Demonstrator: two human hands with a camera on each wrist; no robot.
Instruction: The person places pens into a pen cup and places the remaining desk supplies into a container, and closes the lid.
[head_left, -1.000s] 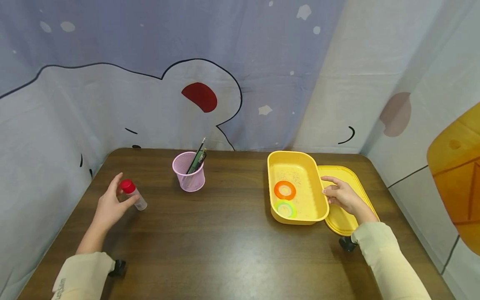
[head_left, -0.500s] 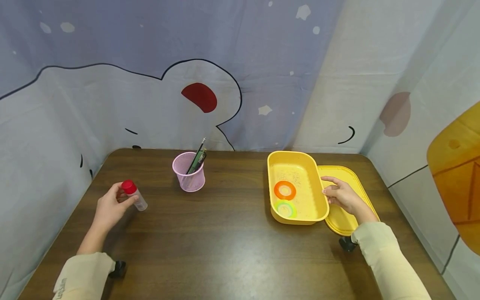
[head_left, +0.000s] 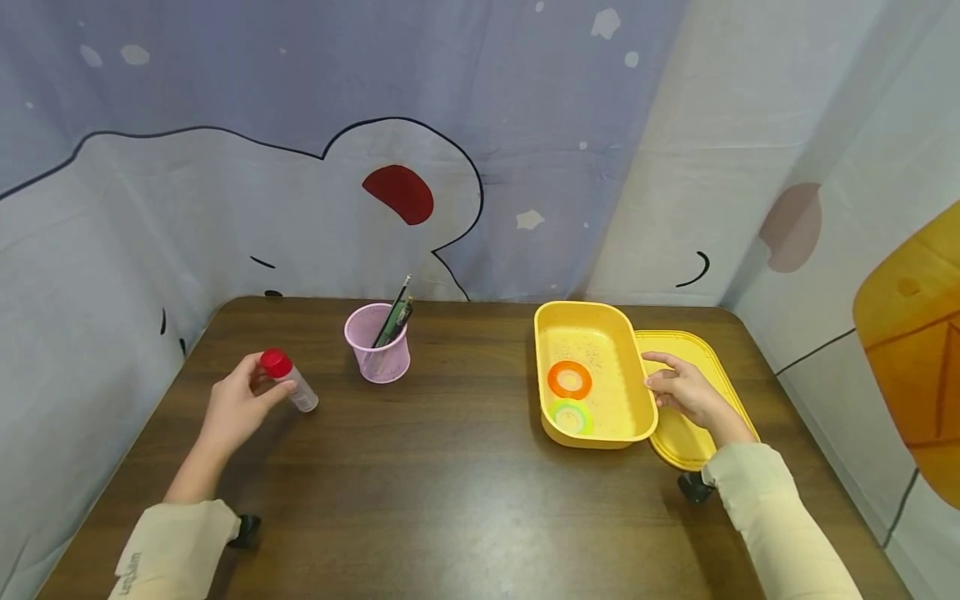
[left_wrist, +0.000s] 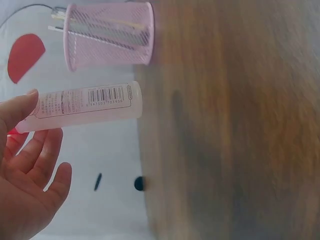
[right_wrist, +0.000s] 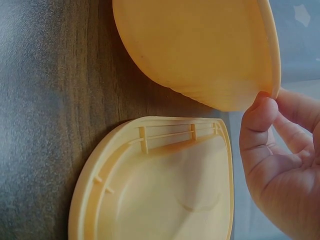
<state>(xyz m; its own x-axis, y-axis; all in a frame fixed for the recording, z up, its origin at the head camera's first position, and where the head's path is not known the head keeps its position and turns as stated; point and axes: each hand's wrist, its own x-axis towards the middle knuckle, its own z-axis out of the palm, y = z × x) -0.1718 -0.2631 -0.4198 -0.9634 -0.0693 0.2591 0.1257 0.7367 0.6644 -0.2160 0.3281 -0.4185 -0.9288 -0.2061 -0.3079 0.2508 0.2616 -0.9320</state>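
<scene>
My left hand [head_left: 236, 406] grips a glue bottle [head_left: 302, 392] near its red cap, with the thumb on one side and fingers on the other. The bottle's translucent body carries a barcode label, seen in the left wrist view [left_wrist: 90, 105]; it tilts and appears held above the table. At the right, my right hand [head_left: 686, 396] pinches the right rim of a yellow plastic box [head_left: 551, 342]. The thumb [right_wrist: 262, 115] presses the rim from outside. Inside the box lie an orange ring [head_left: 557, 380] and a yellow-green ring [head_left: 587, 419].
A pink mesh pen cup [head_left: 382, 364] holding a pencil and other items stands at the table's back, left of centre. The box's yellow lid [head_left: 686, 437] lies right of the box, under my right hand. A printed cloth [head_left: 555, 150] hangs behind the brown table [head_left: 420, 500].
My left hand has closed its fingers on the glue bottle and moved it to the right and slightly away from me. My right hand and the box have stayed put.
</scene>
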